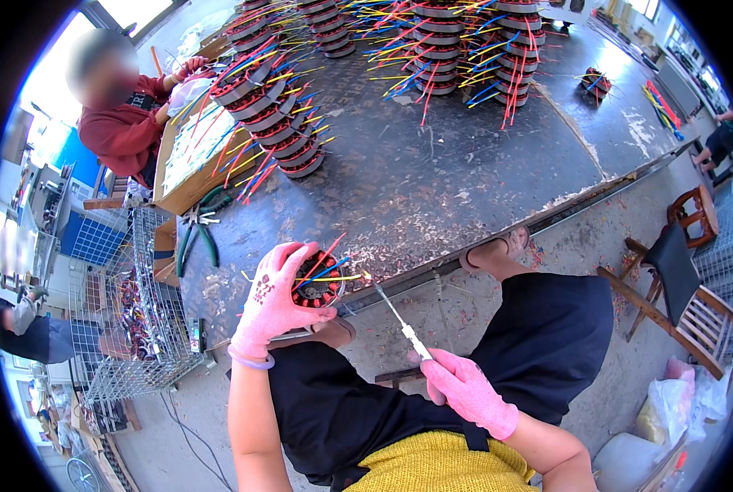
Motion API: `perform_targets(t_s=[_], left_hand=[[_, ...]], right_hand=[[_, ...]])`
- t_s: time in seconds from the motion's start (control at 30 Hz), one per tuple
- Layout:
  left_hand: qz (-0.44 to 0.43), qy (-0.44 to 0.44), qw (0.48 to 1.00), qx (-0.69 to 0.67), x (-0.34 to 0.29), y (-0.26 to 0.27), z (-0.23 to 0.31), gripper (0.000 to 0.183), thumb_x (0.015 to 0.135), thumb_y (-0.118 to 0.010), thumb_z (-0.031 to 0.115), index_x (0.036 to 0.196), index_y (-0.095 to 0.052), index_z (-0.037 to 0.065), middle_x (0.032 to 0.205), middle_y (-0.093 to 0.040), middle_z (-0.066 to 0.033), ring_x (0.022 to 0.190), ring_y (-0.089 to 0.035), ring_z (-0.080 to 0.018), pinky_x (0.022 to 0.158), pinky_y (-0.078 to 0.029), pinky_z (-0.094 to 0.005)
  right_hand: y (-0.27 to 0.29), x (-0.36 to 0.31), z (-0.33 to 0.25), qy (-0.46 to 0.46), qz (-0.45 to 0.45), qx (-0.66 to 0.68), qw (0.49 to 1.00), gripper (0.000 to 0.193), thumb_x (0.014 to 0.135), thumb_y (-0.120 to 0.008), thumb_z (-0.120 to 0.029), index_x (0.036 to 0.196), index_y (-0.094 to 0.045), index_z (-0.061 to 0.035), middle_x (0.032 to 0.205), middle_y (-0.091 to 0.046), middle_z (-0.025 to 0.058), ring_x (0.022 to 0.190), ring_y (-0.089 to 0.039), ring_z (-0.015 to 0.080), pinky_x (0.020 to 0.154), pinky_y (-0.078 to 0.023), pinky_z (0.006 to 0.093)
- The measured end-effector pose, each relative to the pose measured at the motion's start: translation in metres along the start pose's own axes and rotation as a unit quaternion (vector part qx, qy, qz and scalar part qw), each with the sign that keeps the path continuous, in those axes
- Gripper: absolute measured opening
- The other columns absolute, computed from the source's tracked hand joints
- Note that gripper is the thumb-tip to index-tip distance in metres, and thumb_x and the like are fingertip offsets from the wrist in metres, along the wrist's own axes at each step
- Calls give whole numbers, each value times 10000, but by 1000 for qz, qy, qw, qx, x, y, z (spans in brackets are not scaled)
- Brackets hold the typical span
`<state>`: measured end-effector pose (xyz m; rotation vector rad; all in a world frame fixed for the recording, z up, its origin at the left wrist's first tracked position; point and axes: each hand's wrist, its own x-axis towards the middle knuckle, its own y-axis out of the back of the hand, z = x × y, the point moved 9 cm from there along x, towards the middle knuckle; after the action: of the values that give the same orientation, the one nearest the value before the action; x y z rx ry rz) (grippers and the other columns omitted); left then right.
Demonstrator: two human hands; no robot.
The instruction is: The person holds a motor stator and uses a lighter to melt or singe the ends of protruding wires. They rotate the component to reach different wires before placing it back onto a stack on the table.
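Observation:
My left hand (272,299), in a pink glove, grips a motor stator (321,279) near the table's front edge. Red, blue and yellow wires stick out of its windings. One yellow wire points right, toward the tip of a thin rod tool (393,309) with a white grip. A small orange-bright spot shows at that tip; whether it is a flame or hot metal I cannot make out. My right hand (469,389), also gloved in pink, is closed round the tool's lower end, over my lap.
Stacks of wired stators (280,123) stand along the table (383,189). Green-handled pliers (196,234) lie left, by a cardboard box (174,176). A person in red (125,135) works there. Beside the table is a wire basket (141,312); a wooden chair (678,287) stands at right.

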<state>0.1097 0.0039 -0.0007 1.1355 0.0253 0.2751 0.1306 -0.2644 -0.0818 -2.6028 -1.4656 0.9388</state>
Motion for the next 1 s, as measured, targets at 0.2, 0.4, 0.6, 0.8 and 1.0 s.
perform_targets(t_s=[0.2,0.4,0.6,0.8,1.0], left_hand=[[-2,3,1000,1,0,0,0,990,511,-937,309,1386,-548,59,1326,-534,-173,1263,-518,-382,1079,-415,-460],[-3,7,1000,-11,0,0,1,947,557,-914,365,1381,-547,79,1321,-533,-167,1266,-504,-391,1096,-399,-478],[-2,11,1000,-7,-1,-1,-1,953,549,-918,356,1382,-545,81,1329,-529,-163,1271,-501,-389,1097,-398,-477],[-7,11,1000,-9,0,-1,0,958,548,-917,369,1382,-546,77,1327,-533,-163,1272,-502,-387,1096,-399,-474],[-2,4,1000,-5,-1,-2,-2,986,515,-931,306,1388,-546,55,1329,-534,-171,1272,-514,-376,1089,-405,-458]], right_hand=[[0,0,-1,-5,0,-1,1000,391,1072,-481,-277,1325,-574,6,683,-501,-31,608,-433,49,565,-374,243],[0,0,-1,-3,2,2,1000,395,1072,-482,-277,1336,-575,2,684,-501,-29,611,-440,52,571,-381,242],[0,0,2,-2,0,26,1000,401,1070,-490,-276,1349,-571,1,688,-498,-32,613,-440,51,567,-373,239],[0,1,2,-9,2,26,1000,392,1067,-493,-267,1334,-574,7,685,-497,-35,609,-436,51,565,-369,239],[0,2,3,-5,4,20,1000,387,1064,-495,-262,1327,-576,10,682,-499,-33,608,-433,49,565,-367,238]])
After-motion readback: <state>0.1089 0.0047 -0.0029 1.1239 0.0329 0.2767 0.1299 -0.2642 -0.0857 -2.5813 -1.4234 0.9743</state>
